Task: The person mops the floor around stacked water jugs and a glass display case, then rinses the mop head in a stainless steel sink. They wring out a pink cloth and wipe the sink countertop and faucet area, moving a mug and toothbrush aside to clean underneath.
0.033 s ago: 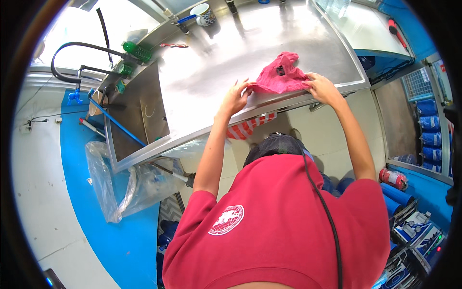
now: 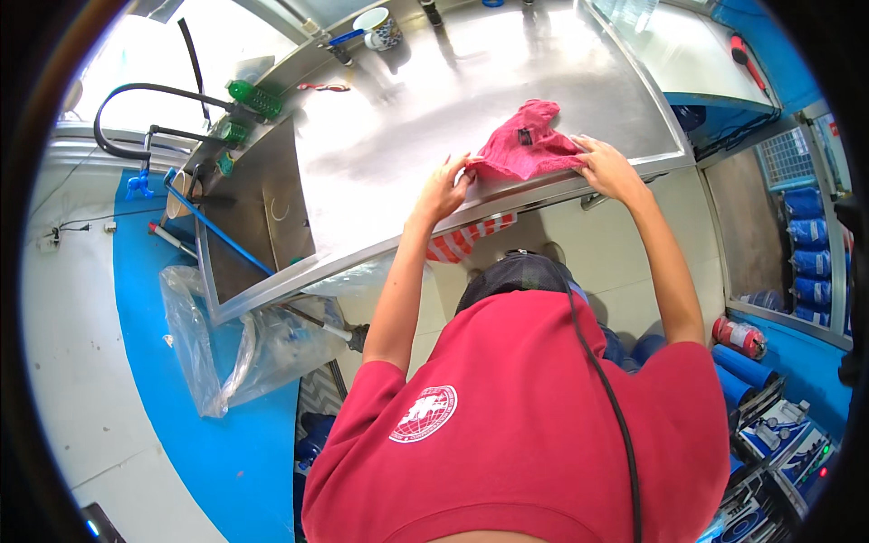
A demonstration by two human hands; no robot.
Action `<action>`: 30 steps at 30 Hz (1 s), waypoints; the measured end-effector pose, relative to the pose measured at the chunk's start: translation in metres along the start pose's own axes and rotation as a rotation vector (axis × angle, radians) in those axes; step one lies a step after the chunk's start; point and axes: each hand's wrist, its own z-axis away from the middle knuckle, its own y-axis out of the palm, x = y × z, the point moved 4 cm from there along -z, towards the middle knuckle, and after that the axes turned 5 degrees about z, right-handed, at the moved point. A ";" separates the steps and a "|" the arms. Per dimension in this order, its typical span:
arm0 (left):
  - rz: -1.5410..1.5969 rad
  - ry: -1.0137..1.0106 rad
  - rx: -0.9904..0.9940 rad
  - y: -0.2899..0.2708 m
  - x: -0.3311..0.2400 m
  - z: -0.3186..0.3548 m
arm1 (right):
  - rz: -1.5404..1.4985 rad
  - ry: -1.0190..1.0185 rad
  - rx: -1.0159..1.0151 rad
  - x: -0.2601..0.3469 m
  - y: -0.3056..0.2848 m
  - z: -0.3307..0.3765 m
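Note:
A pinkish-red cloth [image 2: 529, 149] lies crumpled at the front edge of the steel counter [image 2: 407, 136], its far end bunched to a point. On it is a small dark patch or object [image 2: 524, 137] that I cannot make out. My left hand [image 2: 444, 185] pinches the cloth's near left corner between thumb and fingers. At the opposite corner, my right hand [image 2: 605, 166] grips the cloth in the same way. Between the two hands the near edge of the cloth is stretched along the counter's rim.
A sink basin [image 2: 272, 213] is set into the counter's left end, beside green bottles [image 2: 253, 98] and a black hose [image 2: 113, 100]. A patterned mug [image 2: 380, 29] and a red-handled tool [image 2: 323, 88] stand toward the back. A plastic bag [image 2: 258, 357] hangs below left.
The cloth's near edge has shifted slightly and sags a little more between my hands. Both hands keep their hold on its corners and have barely moved.

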 end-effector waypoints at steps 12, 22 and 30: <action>0.824 -0.067 -0.293 0.066 -0.145 -0.257 | -0.644 0.517 -0.719 -0.216 -0.132 0.031; 0.148 0.288 -0.077 0.110 -0.129 -0.312 | -0.165 0.365 -0.383 -0.167 -0.125 0.070; -0.052 -0.055 -0.283 0.103 -0.037 -0.180 | -0.368 0.144 -0.223 -0.160 -0.027 0.040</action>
